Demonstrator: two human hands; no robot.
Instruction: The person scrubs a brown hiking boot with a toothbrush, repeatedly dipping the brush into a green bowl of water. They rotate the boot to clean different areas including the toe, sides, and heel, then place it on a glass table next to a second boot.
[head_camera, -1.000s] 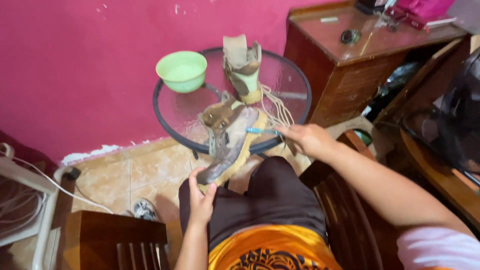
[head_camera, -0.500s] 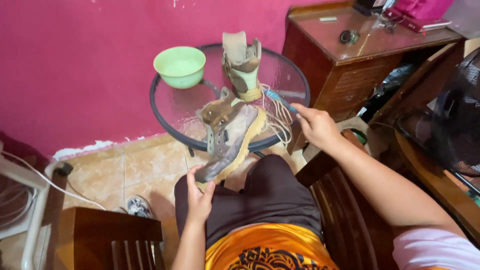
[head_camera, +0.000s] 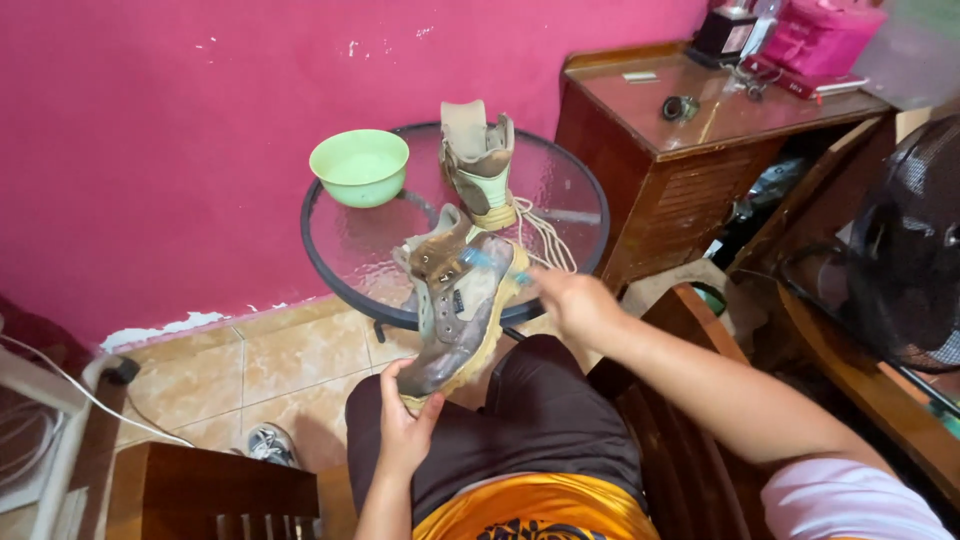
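Note:
A worn brown boot (head_camera: 455, 310) with a yellow sole rests toe-down over my lap. My left hand (head_camera: 405, 425) grips it at the toe from below. My right hand (head_camera: 575, 300) is closed on a thin blue tool (head_camera: 488, 260), blurred, whose tip lies against the boot's upper side. A second matching boot (head_camera: 480, 165) stands upright on the round glass table (head_camera: 325, 275), with pale laces (head_camera: 545, 240) trailing beside it. A light green bowl (head_camera: 358, 165) sits at the table's far left.
A dark wooden cabinet (head_camera: 690, 150) with small items on top stands to the right of the table, and a black fan (head_camera: 910, 260) is further right. Wooden chair arms (head_camera: 700, 310) flank my legs. A grey shoe (head_camera: 268, 443) and a white cable (head_camera: 90, 400) lie on the tiled floor.
My right hand has moved left from the table's edge to the boot, bringing the blue tool onto it. My left hand has kept its hold on the toe.

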